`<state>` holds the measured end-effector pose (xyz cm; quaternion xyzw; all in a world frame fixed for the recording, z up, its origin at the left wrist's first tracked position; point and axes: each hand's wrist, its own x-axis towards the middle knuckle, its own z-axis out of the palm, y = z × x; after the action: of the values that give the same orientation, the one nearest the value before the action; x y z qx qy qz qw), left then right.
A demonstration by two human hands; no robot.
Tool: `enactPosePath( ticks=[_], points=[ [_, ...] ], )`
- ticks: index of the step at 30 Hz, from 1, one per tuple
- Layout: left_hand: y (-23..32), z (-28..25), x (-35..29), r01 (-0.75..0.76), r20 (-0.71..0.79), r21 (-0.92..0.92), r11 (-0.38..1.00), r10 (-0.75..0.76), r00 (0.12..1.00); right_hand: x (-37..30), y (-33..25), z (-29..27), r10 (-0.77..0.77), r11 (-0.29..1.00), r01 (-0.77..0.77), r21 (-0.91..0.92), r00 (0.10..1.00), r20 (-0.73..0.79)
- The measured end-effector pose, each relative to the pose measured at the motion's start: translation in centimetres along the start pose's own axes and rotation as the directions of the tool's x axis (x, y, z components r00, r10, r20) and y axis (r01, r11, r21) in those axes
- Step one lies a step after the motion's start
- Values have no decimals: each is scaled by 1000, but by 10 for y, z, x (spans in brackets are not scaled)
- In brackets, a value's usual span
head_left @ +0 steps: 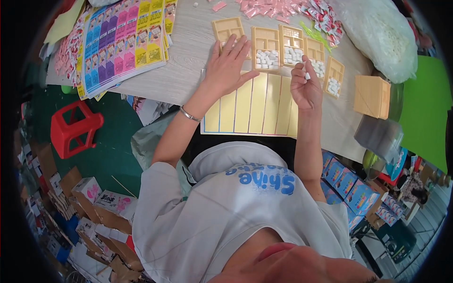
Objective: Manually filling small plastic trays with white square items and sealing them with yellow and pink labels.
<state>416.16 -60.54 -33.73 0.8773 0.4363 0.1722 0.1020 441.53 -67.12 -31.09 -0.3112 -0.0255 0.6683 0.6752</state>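
A row of small cream plastic trays with compartments lies across the table. White pellets fill the near compartments of several, such as the second tray (265, 37) and the rightmost tray (334, 70). My left hand (230, 63) lies flat with fingers spread over the leftmost tray (227, 24), hiding its near part. My right hand (306, 89) is raised near the right-hand trays, its fingers closed on a white pellet (307, 76). Below both hands a pale yellow sheet (250, 106) with coloured lines lies at the table's near edge.
Stacked colourful printed sheets (125, 42) lie at the left. Pink packets (269, 7) and red-white wrapped packets (325, 21) are heaped at the back. A clear bag (377, 35) and a stack of cream trays (372, 96) stand right. A red stool (75, 127) is on the floor.
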Motion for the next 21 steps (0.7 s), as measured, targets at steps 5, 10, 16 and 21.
enactPosePath(
  ticks=[5,10,16,21],
  points=[
    [16,-1,-18,-19,54,12,1000,18,998,-49,-2,5,224,946,-250,204,964,144],
    [38,-19,-45,-69,117,15,997,67,991,-75,13,20,222,975,-221,-19,975,16],
    [42,-53,-38,36,-55,-164,986,-46,997,-49,15,41,130,788,-34,-615,985,113],
    [39,-44,-39,115,8,-136,984,-114,993,-31,36,49,-124,-314,453,-834,851,510]
  ],
)
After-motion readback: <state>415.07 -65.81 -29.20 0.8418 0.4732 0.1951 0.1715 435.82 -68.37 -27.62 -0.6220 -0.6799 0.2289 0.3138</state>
